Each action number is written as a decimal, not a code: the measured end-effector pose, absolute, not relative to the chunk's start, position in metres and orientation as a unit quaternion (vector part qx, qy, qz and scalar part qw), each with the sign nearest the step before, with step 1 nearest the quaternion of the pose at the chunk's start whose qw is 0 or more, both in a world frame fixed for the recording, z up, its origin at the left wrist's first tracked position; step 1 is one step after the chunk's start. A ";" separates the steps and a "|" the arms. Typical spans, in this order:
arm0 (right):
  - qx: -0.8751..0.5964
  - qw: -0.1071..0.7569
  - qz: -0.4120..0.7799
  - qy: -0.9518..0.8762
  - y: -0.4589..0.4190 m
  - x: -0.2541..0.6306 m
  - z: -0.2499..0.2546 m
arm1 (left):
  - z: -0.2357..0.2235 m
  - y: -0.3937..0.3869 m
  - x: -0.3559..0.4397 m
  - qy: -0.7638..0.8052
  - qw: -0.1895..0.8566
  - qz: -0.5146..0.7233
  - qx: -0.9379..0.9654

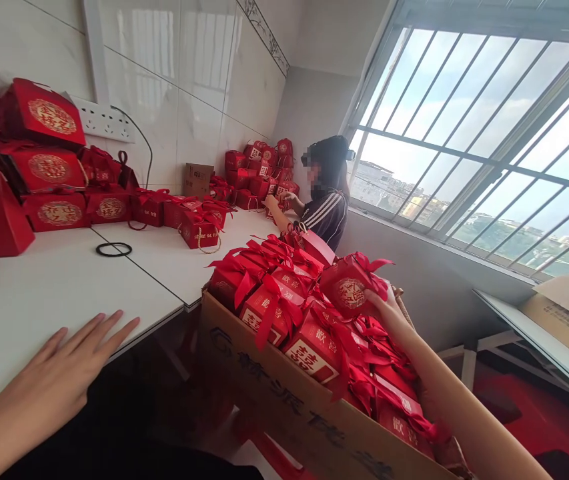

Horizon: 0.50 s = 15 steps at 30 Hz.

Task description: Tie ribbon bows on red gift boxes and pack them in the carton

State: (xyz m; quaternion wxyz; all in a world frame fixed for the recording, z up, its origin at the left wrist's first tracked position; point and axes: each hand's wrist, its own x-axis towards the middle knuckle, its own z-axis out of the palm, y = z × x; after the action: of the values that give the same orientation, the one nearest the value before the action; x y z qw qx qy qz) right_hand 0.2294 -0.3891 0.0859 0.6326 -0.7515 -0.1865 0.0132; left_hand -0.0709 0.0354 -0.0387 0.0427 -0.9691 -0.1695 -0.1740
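Observation:
My right hand grips a red gift box with a ribbon bow and a gold round emblem. That box is over the far right part of a cardboard carton, which is heaped with similar red boxes tied with ribbon; whether it touches the ones below, I cannot tell. Some of them, such as a box with a white character panel, face me. Flat on the white table near its edge lies my left hand, fingers spread and holding nothing.
Stacked red boxes line the wall at left, by a power strip. A black ring lies on the table. Another person handles red boxes at the far end. A barred window is at right, above a folded table.

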 end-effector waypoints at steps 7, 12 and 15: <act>-0.857 0.438 0.036 -0.268 -0.380 0.220 0.067 | -0.032 0.029 -0.072 -0.164 0.120 -0.133 -0.970; -0.858 0.456 0.119 -0.205 -0.371 0.198 0.072 | -0.025 0.022 -0.073 -0.163 0.127 -0.139 -0.969; -0.869 0.434 0.119 -0.206 -0.367 0.194 0.075 | -0.021 0.018 -0.074 -0.165 0.136 -0.149 -0.966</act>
State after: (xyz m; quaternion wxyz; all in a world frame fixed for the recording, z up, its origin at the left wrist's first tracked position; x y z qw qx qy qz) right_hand 0.1939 -0.3669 0.0749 0.4337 -0.8689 -0.2064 0.1193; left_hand -0.0740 0.0175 -0.0206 0.1356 -0.9656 -0.1646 -0.1492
